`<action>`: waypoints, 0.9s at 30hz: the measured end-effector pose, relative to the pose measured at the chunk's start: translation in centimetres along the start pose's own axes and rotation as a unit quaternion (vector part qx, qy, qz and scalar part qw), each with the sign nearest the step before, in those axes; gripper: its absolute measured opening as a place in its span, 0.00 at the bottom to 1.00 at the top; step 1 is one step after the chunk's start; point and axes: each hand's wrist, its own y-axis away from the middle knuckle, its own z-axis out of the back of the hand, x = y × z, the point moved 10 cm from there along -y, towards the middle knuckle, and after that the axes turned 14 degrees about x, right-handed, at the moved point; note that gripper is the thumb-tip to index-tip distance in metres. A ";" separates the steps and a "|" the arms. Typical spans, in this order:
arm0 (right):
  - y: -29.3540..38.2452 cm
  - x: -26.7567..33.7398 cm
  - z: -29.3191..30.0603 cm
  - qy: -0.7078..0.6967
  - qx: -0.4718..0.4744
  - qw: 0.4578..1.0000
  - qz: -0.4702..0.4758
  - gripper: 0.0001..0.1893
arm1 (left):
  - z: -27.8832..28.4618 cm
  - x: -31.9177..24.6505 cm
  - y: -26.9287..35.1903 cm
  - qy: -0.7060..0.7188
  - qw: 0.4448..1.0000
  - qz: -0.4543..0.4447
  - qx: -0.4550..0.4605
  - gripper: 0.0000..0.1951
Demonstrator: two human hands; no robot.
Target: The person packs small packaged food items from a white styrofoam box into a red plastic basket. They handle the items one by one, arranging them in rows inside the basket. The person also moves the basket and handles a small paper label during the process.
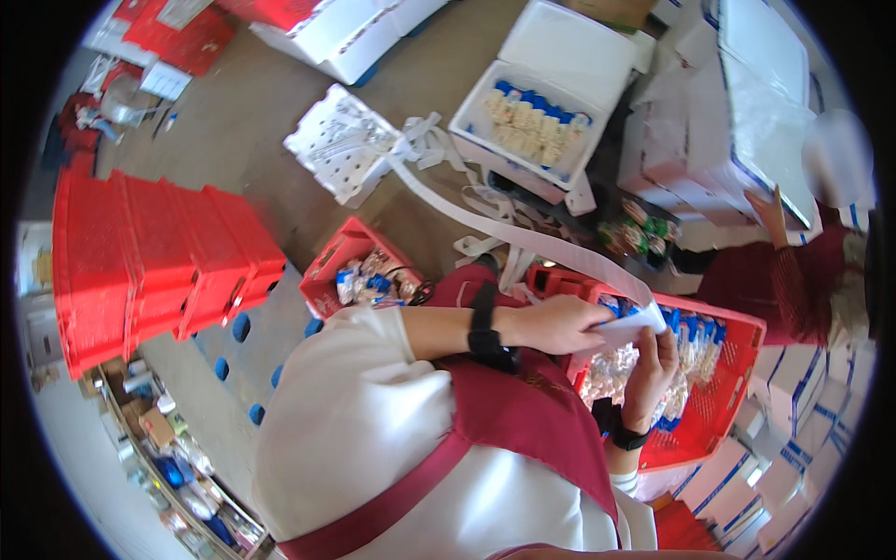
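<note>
My left hand (560,325) grips the end of a long white paper strip (490,224), apparently a label strip. My right hand (652,360) pinches the same end between thumb and fingers. From my hands the strip runs away to a white perforated plastic basket (332,143). Both hands are above a red plastic crate (700,420). Inside it lie clear bags (703,343) with blue ends, holding what look like pale mushrooms. My left forearm hides part of the crate's near side.
A white foam box (483,143) holds similar blue-topped bags. A smaller red crate (350,245) and stacked red crates (161,259) stand to the left. Strip waste (483,203) lies on the floor. At right, a co-worker's hand (766,210) touches a large white box (700,147).
</note>
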 end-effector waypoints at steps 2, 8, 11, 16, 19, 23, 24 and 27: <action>-0.4 1.0 -0.7 0.005 0.033 0.999 0.033 0.06 | 1.4 0.9 0.4 0.006 1.000 -0.001 0.026 0.17; -1.0 -0.5 -1.4 -0.007 0.014 1.000 -0.001 0.06 | 8.5 12.6 -1.4 0.263 0.945 0.126 0.152 0.13; -2.6 -2.1 -2.6 0.210 0.002 0.975 -0.067 0.04 | 15.2 22.5 -4.0 0.341 0.916 0.203 0.054 0.12; -8.9 -2.6 -6.3 0.438 0.032 0.898 0.020 0.05 | 22.1 41.2 -8.0 0.374 0.856 0.336 -0.120 0.14; -12.5 -5.5 -7.2 0.517 0.072 0.852 -0.046 0.07 | 24.5 50.2 -10.1 0.314 0.852 0.372 -0.193 0.17; -13.8 -6.9 -7.4 0.573 0.082 0.813 -0.061 0.09 | 28.2 58.1 -12.7 0.144 0.862 0.406 -0.266 0.25; -13.6 -7.7 -6.9 0.546 0.083 0.828 -0.098 0.09 | 29.2 59.5 -13.6 0.097 0.870 0.402 -0.268 0.26; -12.3 -8.5 -6.3 0.540 0.077 0.827 -0.134 0.09 | 29.1 64.8 -16.3 0.104 0.868 0.438 -0.210 0.37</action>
